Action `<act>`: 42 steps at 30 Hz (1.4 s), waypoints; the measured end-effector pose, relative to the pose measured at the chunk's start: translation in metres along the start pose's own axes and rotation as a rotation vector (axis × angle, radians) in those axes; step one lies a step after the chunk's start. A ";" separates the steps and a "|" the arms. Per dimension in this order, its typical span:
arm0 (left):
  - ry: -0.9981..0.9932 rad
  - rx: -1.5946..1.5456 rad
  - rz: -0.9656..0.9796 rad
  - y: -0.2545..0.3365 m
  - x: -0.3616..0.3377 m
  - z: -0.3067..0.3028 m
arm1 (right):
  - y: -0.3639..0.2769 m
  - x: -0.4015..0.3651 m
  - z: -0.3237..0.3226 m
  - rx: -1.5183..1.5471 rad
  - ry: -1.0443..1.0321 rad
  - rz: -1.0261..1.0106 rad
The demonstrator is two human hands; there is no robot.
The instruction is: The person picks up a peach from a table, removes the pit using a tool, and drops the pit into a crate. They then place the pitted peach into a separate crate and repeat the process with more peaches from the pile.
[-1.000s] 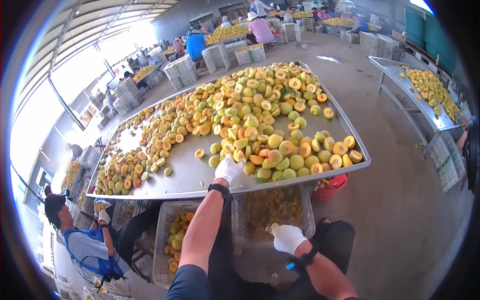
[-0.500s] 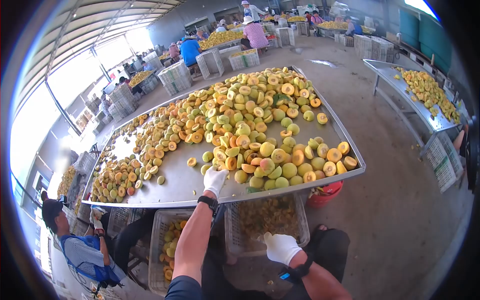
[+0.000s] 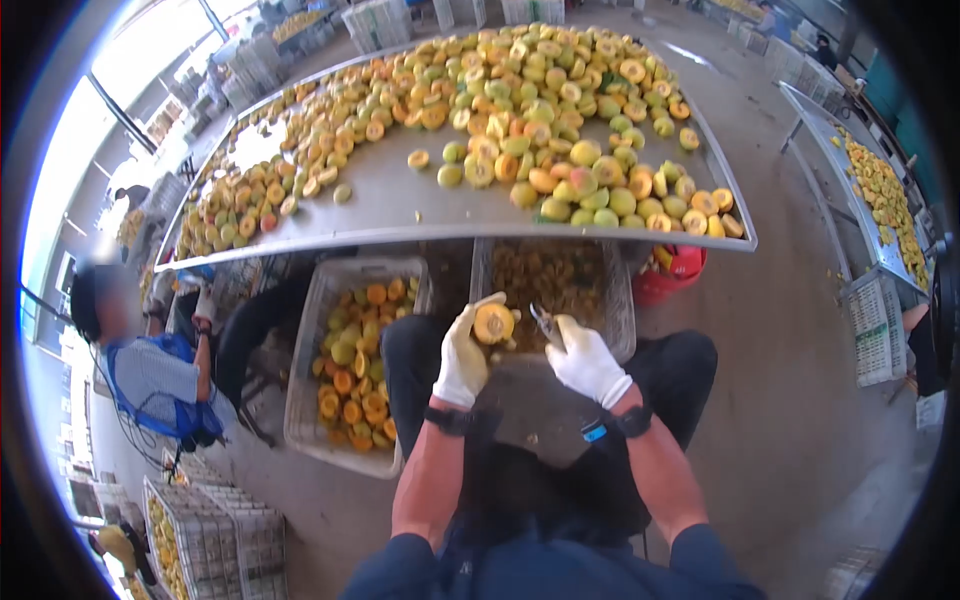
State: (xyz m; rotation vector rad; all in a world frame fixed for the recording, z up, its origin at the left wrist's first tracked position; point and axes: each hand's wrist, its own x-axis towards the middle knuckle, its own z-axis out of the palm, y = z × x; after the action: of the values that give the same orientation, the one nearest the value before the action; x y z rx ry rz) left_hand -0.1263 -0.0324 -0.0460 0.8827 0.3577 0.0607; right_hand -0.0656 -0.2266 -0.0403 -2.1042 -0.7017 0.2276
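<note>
My left hand [image 3: 462,362], in a white glove, grips a halved yellow peach [image 3: 494,324] with its cut face and pit toward me. Close by on the right, my gloved right hand [image 3: 588,364] is closed round a small metal pitting tool [image 3: 543,322]; its exact shape is hard to make out. A narrow gap separates tool and fruit. Both hands are above my lap, at the near side of a crate [image 3: 625,325] holding pits and scraps. Beyond them, a metal table [image 3: 385,195] bears a heap of halved peaches [image 3: 530,95].
On the left stands a crate [image 3: 303,390] of peach halves. A red bucket [image 3: 672,278] sits under the table's right end. A seated co-worker [image 3: 160,365] is at the left. Another metal table [image 3: 815,125] with fruit stands at the right.
My left hand has come back from the table heap to above my lap, now with a peach half. My right hand has risen beside it, its tool now visible. The view has tilted down.
</note>
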 end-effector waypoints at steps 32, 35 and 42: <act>0.043 -0.024 0.128 -0.027 -0.015 -0.005 | -0.029 -0.033 0.063 -0.221 -0.054 -0.221; -0.037 -0.027 0.165 -0.026 -0.014 -0.011 | -0.024 -0.034 0.059 -0.146 -0.101 -0.230; -0.135 0.219 -0.350 -0.020 0.000 -0.018 | -0.008 -0.046 0.047 -0.158 -0.269 -0.103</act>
State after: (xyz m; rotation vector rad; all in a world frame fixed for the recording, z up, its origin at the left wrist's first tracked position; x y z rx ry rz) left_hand -0.1337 -0.0319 -0.0722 1.0230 0.3921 -0.3656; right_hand -0.1255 -0.2162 -0.0659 -2.2020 -1.0138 0.4146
